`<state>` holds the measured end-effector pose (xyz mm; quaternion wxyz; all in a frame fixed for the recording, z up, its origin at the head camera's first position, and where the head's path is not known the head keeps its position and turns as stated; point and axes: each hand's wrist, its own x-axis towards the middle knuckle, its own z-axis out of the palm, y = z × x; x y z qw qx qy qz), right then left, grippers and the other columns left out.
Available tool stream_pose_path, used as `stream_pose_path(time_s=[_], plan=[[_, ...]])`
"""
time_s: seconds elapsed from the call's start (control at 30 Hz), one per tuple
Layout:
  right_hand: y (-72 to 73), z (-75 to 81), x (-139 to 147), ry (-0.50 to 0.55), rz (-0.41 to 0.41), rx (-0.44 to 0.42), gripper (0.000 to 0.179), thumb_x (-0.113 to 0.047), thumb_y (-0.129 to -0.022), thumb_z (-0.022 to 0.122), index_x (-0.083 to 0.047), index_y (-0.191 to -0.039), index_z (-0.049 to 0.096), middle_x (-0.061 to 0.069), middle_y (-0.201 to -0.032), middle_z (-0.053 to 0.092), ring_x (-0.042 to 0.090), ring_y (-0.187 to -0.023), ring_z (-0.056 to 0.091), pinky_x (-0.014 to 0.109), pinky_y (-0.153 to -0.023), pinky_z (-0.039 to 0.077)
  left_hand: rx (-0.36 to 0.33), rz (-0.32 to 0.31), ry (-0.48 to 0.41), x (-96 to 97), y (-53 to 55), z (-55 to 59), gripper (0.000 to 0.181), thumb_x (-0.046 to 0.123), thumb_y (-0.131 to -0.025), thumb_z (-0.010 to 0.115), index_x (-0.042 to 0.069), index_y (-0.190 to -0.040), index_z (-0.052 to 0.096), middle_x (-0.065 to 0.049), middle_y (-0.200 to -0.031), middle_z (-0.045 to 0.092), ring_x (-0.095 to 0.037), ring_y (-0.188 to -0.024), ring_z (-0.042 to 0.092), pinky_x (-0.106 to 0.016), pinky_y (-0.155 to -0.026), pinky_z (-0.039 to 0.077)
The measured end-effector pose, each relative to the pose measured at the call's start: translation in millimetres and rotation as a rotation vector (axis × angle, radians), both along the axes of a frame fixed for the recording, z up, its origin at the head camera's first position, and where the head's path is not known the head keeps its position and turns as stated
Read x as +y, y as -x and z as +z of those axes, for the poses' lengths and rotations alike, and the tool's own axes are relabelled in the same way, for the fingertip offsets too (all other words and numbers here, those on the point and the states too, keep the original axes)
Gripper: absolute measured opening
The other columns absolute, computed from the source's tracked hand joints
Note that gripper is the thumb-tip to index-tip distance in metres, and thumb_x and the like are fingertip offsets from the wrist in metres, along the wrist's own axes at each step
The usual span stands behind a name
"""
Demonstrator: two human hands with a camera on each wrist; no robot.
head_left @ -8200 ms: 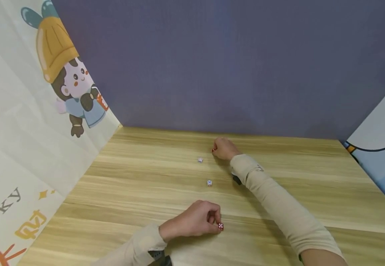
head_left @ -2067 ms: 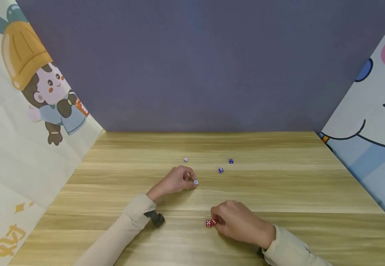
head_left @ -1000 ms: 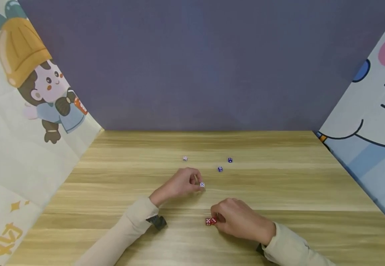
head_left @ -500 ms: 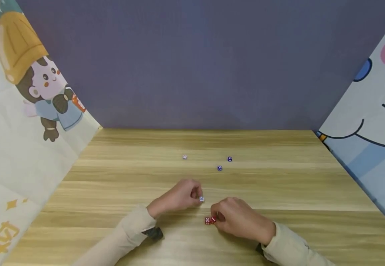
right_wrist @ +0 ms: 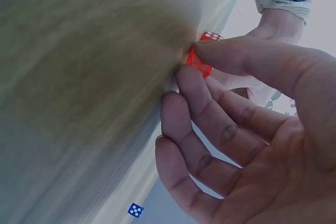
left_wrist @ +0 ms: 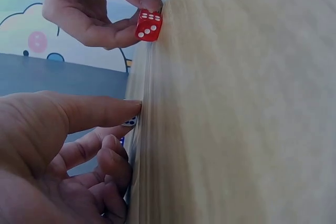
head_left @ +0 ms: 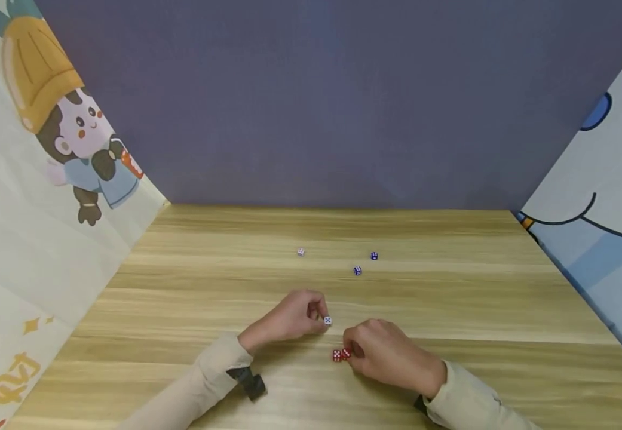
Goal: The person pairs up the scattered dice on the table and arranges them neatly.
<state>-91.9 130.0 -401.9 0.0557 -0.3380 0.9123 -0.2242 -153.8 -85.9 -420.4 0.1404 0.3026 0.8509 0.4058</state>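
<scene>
In the head view my left hand [head_left: 289,315] pinches a white die [head_left: 328,321] with blue pips between thumb and finger, low at the table. My right hand [head_left: 388,355] grips a red die [head_left: 346,353], which sits against a second red die [head_left: 337,356] on its left. The left wrist view has a red die [left_wrist: 149,24] at the right fingertips, while the white die [left_wrist: 130,121] is mostly covered by my left fingers. From the right wrist, red dice [right_wrist: 198,65] show partly behind thumb and fingers.
Farther back on the wooden table [head_left: 450,286] lie another white die [head_left: 301,252] and two blue dice, one nearer [head_left: 357,270] and one behind it to the right [head_left: 374,255]. A dark panel [head_left: 332,107] closes the back, with printed cloths at both sides.
Earlier my left hand held a red die and my right hand another, far back. The two red dice came together; my left hand then took a white die and brought it nearer. The right hand stays put lately.
</scene>
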Motion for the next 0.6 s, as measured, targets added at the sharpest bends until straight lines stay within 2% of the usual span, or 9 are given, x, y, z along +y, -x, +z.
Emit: stream_pose_path(time_s=[0.27, 0.6], plan=[[-0.4, -0.6, -0.8, -0.003, 0.001, 0.023, 0.012, -0.002, -0.073, 0.073, -0.013, -0.076, 0.068, -0.015, -0.062, 0.052, -0.002, -0.053, 0.042, 0.019, -0.048, 0.038, -0.037, 0.004, -0.016, 1.6, -0.9, 0.0, 0.016, 0.001, -0.079, 0.079, 0.006, -0.087, 0.066, 0.002, -0.067, 0.054, -0.006, -0.059, 0.047, -0.02, -0.054, 0.04], [-2.6, 0.0, -1.2, -0.002, 0.007, 0.025, 0.011, -0.002, -0.074, 0.071, -0.011, -0.076, 0.068, -0.012, -0.064, 0.055, -0.002, -0.054, 0.042, 0.02, -0.048, 0.039, -0.041, 0.011, -0.013, 1.9, 0.6, -2.8, 0.016, 0.002, -0.079, 0.08, 0.008, -0.086, 0.067, 0.002, -0.066, 0.054, -0.007, -0.059, 0.048, -0.021, -0.054, 0.04]])
